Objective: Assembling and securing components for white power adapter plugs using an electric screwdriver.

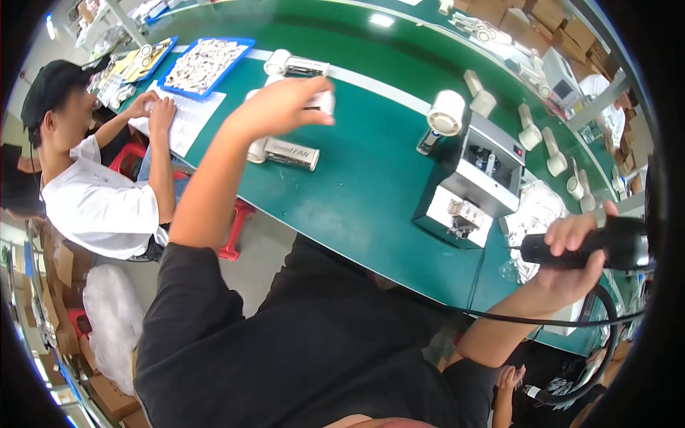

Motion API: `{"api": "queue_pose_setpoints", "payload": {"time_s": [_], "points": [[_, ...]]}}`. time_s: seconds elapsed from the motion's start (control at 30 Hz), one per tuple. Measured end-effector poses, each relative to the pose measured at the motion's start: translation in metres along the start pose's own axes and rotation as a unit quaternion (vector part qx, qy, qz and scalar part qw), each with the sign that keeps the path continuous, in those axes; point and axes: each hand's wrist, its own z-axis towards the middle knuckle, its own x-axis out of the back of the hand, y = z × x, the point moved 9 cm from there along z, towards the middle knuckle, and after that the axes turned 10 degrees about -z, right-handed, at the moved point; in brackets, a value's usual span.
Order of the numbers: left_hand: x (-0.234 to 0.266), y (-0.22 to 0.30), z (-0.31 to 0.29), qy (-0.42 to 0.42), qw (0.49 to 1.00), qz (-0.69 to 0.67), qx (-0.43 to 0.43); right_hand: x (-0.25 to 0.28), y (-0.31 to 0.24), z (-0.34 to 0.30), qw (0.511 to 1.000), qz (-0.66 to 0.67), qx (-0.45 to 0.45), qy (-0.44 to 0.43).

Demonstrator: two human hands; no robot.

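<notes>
My left hand (289, 107) reaches over the middle one of several white handheld fans, its fingers stretched apart. That fan (326, 103) shows between the fingers; whether they touch it I cannot tell. Another fan (291, 153) lies nearer me and a third fan (307, 67) farther off, both with shiny printed handles. My right hand (567, 250) is closed around a black electric screwdriver (589, 244), its thin bit pointing left. A black cable (556, 320) runs below this hand.
A grey and black machine (478, 178) stands right of centre, a white fan (446, 114) beside it. Clear plastic bags (531, 214) lie to its right. A blue tray (202, 64) holds small parts, near a seated co-worker (100, 164). More fans (528, 127) line the far belt.
</notes>
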Motion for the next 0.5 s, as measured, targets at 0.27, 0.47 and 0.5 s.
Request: {"api": "queue_pose_setpoints", "payload": {"time_s": [0.27, 0.47, 0.5], "points": [[-0.055, -0.096, 0.003, -0.132, 0.988, 0.077, 0.023, -0.009, 0.005, 0.009, 0.997, -0.063, -0.004, -0.037], [-0.051, -0.001, 0.087, -0.086, 0.991, 0.052, -0.086, 0.020, 0.031, -0.003, 0.989, -0.117, -0.090, 0.031], [-0.054, 0.014, 0.119, -0.041, 0.986, 0.016, -0.160, 0.027, 0.041, -0.010, 0.986, -0.134, -0.096, 0.003]]}}
